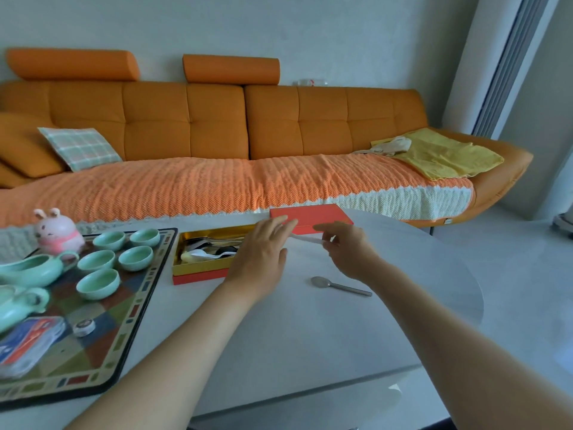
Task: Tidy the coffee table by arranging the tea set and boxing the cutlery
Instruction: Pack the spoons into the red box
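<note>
An open red box with a gold lining (198,268) lies on the white table and holds several spoons. Its red lid (313,216) rests just behind it to the right. My left hand (263,252) hovers over the box's right end, fingers spread. My right hand (347,246) pinches a thin white utensil (307,240) that points left toward my left fingers. A metal spoon (339,284) lies alone on the table below my right hand. Several mint-green cups (98,283) and a green pitcher (34,270) sit on the patterned mat (130,321) at left.
A pink rabbit figure (57,231) stands at the mat's far edge. A packet (28,342) and a small round tin (83,327) lie on the mat's near part. An orange sofa (217,135) runs behind the table. The table's curved edge (465,274) is at right.
</note>
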